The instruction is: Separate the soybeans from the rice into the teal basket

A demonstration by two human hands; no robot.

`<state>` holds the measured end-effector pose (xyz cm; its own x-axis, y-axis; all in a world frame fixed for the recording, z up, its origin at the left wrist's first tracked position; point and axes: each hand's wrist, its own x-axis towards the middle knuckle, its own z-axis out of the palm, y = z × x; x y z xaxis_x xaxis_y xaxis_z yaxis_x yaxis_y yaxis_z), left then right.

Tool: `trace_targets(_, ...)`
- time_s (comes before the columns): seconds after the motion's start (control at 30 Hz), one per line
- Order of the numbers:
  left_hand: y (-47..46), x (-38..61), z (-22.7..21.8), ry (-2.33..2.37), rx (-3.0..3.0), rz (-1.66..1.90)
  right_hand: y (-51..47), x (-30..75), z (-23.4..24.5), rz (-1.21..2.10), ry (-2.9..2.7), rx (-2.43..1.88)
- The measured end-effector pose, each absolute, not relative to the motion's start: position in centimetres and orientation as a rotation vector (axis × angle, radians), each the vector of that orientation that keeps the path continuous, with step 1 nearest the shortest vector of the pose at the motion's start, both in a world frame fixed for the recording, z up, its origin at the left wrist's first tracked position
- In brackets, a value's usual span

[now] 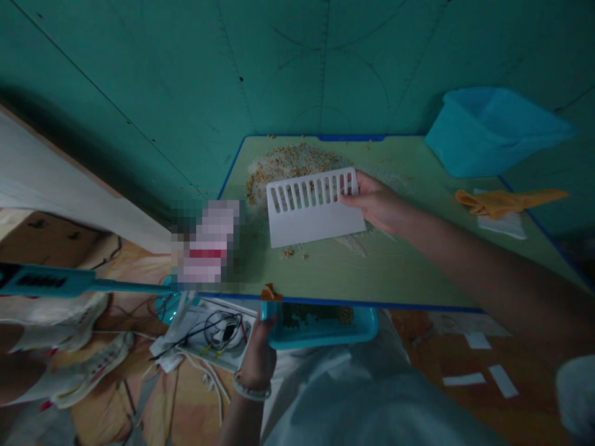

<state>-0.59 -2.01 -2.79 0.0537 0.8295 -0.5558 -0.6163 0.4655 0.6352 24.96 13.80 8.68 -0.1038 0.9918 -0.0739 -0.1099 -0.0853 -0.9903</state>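
Nearest, the left grip (261,353) is closed around the left end of a blue tray (325,340), just under the counter (418,272)'s near edge, with dark beans (292,316) and yellow beans (344,314) inside. Held at that end only (whether the lap bears it too, I cannot tell), it could tip and spill if this grip slackened. Farther in, the right grip (374,201) is clamped on the right end of a white slotted card (318,229), thumb on its face. The card reaches leftward from that grip, tilted over the counter, slots uppermost; pinched at one end, it could twist if pressed sideways. Beyond it lie scattered yellow and white grains (292,160), which could slip through the slots or roll off the edge if pushed hard.
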Motion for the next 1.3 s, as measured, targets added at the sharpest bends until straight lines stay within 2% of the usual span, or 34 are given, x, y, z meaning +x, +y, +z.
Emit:
trace_targets(0.6,-1.9,-0.7,-3.3,1.042,0.286,1.109,10.2,24.7,9.2,1.563,-1.016,-1.194)
trace_targets(1.3,-1.5,0.5,-2.6,1.102,0.325,1.083,5.2,25.5,8.1,1.505,-0.931,-1.256)
